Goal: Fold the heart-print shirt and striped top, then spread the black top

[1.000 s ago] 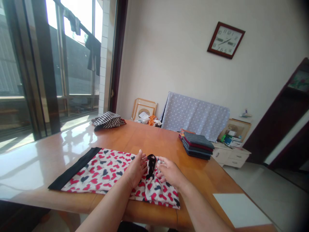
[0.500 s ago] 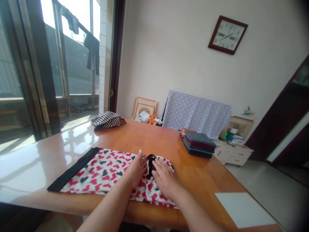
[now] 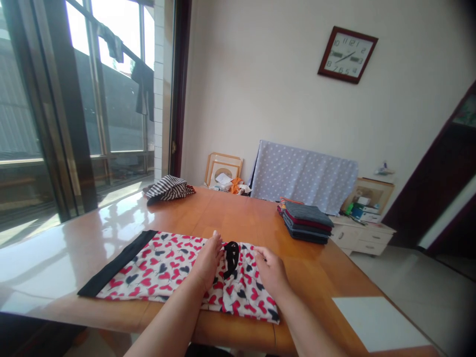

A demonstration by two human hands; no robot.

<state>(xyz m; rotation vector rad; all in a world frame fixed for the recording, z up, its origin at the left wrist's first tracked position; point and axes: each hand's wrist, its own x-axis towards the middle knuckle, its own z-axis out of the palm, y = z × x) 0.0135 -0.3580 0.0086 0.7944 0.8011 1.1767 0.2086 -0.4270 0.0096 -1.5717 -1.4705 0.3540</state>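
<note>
A white garment [image 3: 159,265] printed with red and dark hearts lies flat near the table's front edge. Its wide black band runs along the left end, and black straps [image 3: 231,260] lie on its folded right part. My left hand [image 3: 208,258] rests edge-down on the cloth just left of the straps, fingers stretched out and nothing in them. At the garment's right edge is my right hand [image 3: 270,267], its fingers bent and pinching the cloth there; the fingertips are partly hidden.
On the wooden table [image 3: 219,213] stands a stack of folded clothes [image 3: 307,223] at the back right. A striped garment [image 3: 169,189] lies bunched at the far left. A white sheet [image 3: 379,322] lies at the right edge. Beyond stands a low white cabinet [image 3: 366,239].
My right hand has moved off the straps to the garment's right edge, and its fingers have closed from flat to bent. My left hand has stayed almost in place.
</note>
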